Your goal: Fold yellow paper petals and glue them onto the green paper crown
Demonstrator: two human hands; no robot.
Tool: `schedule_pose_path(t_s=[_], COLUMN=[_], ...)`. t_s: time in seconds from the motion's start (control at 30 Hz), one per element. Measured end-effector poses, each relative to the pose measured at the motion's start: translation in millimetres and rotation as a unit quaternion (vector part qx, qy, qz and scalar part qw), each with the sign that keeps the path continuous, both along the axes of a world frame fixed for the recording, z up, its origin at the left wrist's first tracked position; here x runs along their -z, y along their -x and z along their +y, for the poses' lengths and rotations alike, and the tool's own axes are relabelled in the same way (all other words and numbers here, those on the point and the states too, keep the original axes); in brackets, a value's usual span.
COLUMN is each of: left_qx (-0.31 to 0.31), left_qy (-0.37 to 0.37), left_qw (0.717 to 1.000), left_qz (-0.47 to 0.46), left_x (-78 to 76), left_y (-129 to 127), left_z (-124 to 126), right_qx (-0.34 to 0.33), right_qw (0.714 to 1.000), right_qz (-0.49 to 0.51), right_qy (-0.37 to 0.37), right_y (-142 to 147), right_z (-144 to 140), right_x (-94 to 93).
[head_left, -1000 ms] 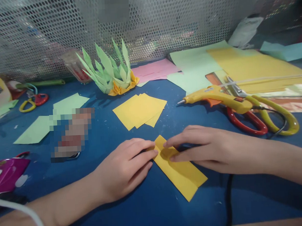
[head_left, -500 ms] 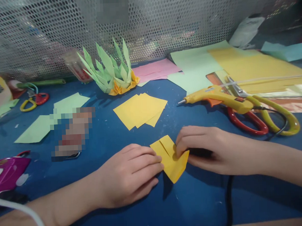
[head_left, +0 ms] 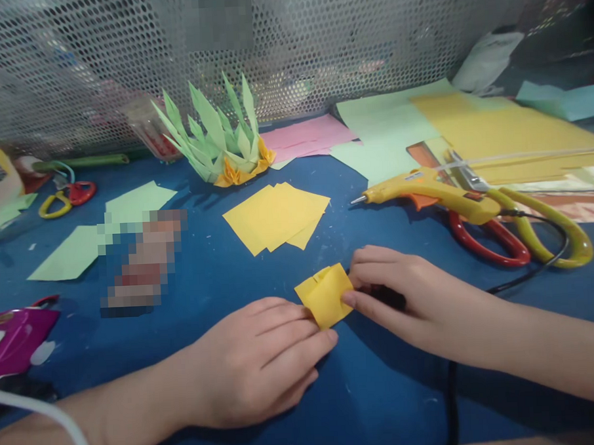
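Observation:
A small piece of yellow paper, partly folded, is between my two hands at the front middle of the table. My right hand pinches its right edge between thumb and fingers. At the lower left edge, my left hand grips the paper; some fingertips are hidden by it. A short slit-like gap shows along its top edge. Just beyond lies a loose stack of yellow paper squares. Behind that stands a folded-paper piece with green pointed leaves and an orange base.
A yellow glue gun rests over large scissors at right, its black cord near my right wrist. Green sheets and a blurred-out object lie left. A purple tool is at far left. Perforated metal backs the table.
The yellow paper's lower and right part has been folded over, so it looks smaller and squarer. My left hand has slid right beneath its lower edge; my right thumb now presses its face.

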State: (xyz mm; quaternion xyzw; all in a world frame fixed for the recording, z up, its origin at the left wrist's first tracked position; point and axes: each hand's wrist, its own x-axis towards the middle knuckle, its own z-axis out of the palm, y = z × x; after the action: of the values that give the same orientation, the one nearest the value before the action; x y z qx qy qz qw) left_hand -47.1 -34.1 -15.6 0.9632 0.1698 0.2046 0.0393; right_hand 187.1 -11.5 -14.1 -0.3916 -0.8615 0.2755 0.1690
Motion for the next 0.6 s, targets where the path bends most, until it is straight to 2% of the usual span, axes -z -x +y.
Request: schedule_pose_path(t_s=[0.2, 0.4, 0.6], left_qx=[-0.049, -0.043, -0.022], left_qy=[0.017, 0.043, -0.011], left_qw=[0.999, 0.998, 0.999], left_qz=[0.014, 0.024, 0.02], left_x=[3.1, -0.7, 2.5], left_y=[-3.1, -0.9, 2.1], left_z=[-4.9, -4.9, -8.3], right_qx=[0.024, 0.041, 0.029], right_qw=[0.999, 0.997, 0.997], right_qz=[0.015, 0.005, 0.002], right_qy=[-0.043, -0.068, -0.078], right_y=[3.3, 5.3, 2.8], right_z=[0.5, -0.1, 1.5], right_x=[6.0, 8.7, 10.6])
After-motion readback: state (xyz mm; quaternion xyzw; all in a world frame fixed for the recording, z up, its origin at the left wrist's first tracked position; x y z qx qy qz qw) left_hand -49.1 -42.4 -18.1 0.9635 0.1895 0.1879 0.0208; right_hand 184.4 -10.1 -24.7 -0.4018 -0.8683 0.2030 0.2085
